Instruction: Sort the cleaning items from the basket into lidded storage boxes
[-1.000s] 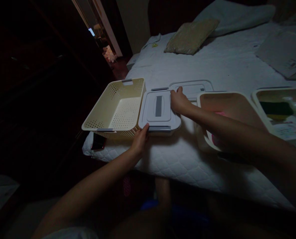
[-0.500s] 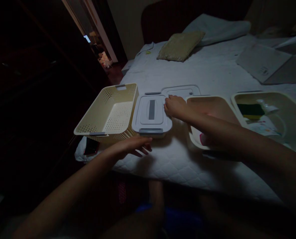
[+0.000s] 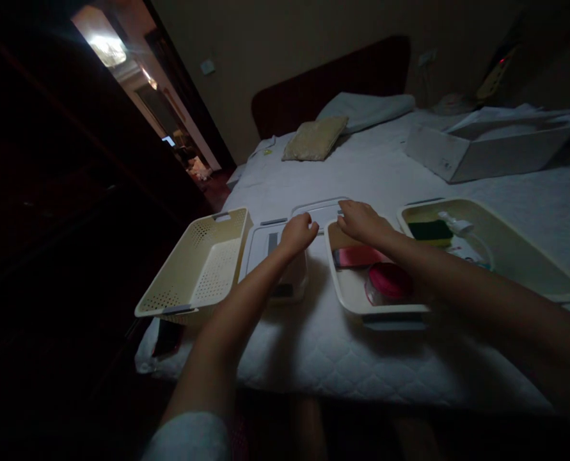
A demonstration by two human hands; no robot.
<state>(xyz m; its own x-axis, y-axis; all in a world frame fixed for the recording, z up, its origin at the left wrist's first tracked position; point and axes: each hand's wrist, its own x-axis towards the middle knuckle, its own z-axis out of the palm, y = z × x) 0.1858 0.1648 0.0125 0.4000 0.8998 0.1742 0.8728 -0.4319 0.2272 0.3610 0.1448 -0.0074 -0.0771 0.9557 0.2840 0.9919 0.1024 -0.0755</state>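
My right hand [image 3: 361, 219] has its fingers closed at the right edge of a flat pale lid [image 3: 308, 208], which lies on the bed behind the bins. My left hand [image 3: 299, 235] hangs over the lidded box [image 3: 256, 253], near the lid's front edge; its fingers are curled with a small gap at the thumb, and nothing shows in them. Under my right forearm stands a cream bin [image 3: 347, 298] holding a pink-lidded jar [image 3: 390, 282] and a flat pink item [image 3: 356, 256]. My left forearm hides part of the lidded box.
A perforated cream basket [image 3: 169, 282] stands at the left. Another cream bin [image 3: 529, 256] at the right holds a green-and-yellow sponge [image 3: 431, 232] and white items. Farther back are a yellowish cushion [image 3: 315, 139] and a cardboard box [image 3: 462, 157] on the bed.
My left hand has risen from the bed's front side to above the lidded box. My right hand has moved from the box's right edge to the flat lid. The view has tilted up.
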